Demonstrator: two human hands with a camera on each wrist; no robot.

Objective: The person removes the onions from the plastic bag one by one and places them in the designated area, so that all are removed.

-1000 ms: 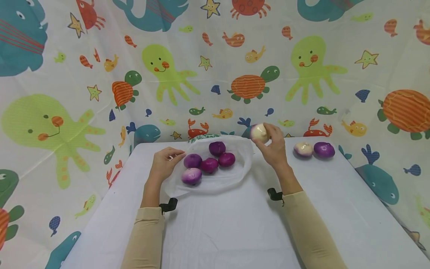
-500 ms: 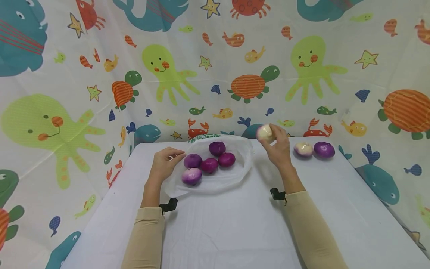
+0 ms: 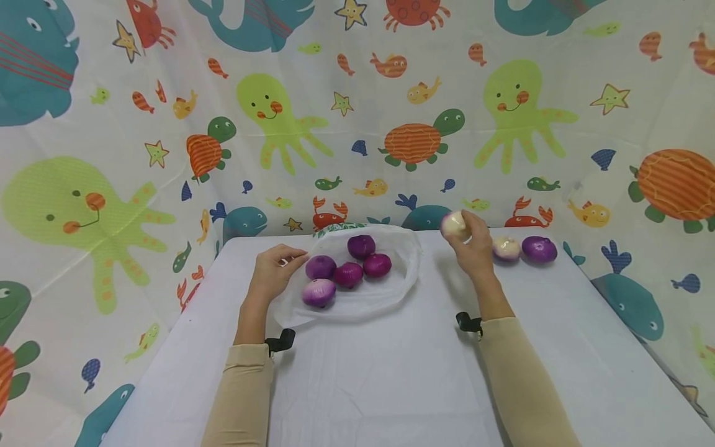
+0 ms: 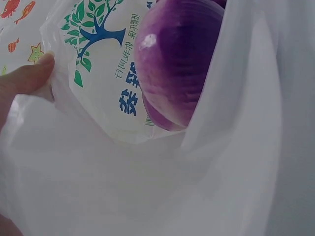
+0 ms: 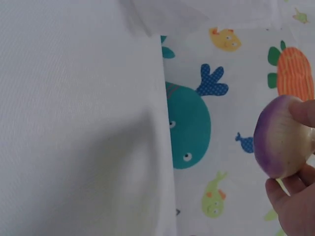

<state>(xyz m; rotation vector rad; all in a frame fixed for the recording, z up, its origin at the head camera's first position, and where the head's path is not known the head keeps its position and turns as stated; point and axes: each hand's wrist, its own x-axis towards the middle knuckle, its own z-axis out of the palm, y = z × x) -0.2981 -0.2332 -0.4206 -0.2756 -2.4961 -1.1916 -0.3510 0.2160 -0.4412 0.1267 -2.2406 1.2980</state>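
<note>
A purple-and-white onion [image 3: 455, 225] is clamped aloft in the right hand [image 3: 473, 243], left of whose grip a plastic bag [image 3: 409, 264] has its edge pinched by the left hand [image 3: 272, 273], apparently to hold its mouth wide.

The bag [image 3: 368, 304] (five onions [image 3: 348, 275] inside) lies left of two onions [image 3: 539, 249].

Head camera: faces forward and down over my table [image 3: 380, 372]. Left wrist: close, into the bag [image 4: 98, 172]. Right wrist: close, my held onion [image 5: 278, 140] at frame edge. Head shares both.
</note>
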